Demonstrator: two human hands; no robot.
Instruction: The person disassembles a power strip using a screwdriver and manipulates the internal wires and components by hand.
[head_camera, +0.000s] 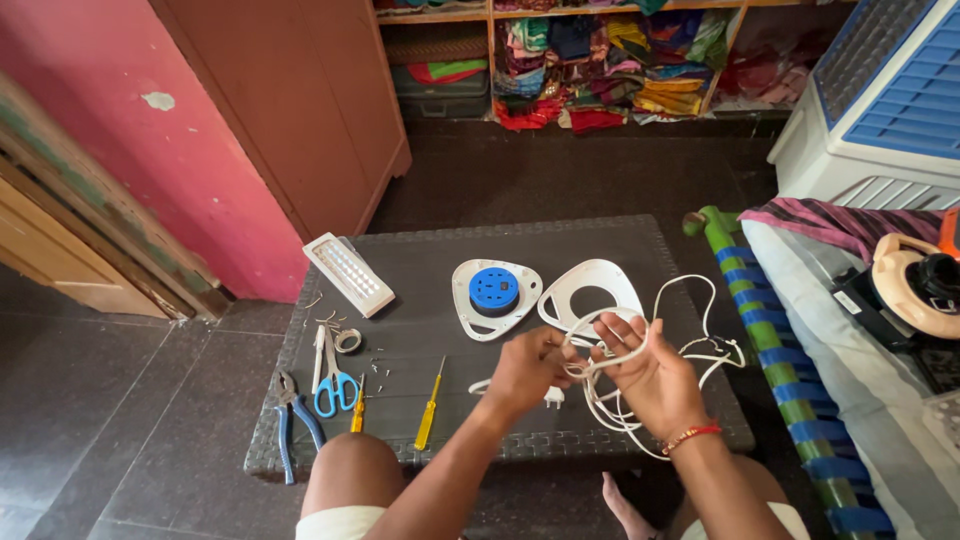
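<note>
Down at the near edge you've got bare knees, then both hands up over the near right part of the dark woven bench (600, 250). The left hand (525, 372) has its fingers pinched tight on the white cable (690, 350), and the right hand (645, 375) has its fingers curled round a loop of the same cable, red thread bracelet on that wrist. The rest of the cable sprawls in loose coils to the right of the hands, some of it hanging off the near edge, and a white plug (553, 397) lies right under the left hand.

Left of the hands, along the near side: a yellow screwdriver (431, 404), a smaller one next to it, blue-handled scissors (334, 385), and blue pliers (295, 420) poking over the corner. A tape roll (347, 340) sits just past the scissors with tiny screws scattered about.

Further back, a rounded white triangular base with a blue socket disc (494, 292), its empty white cover (590, 290) just right of it, and a white LED lamp (348, 274) at the far left corner.
</note>
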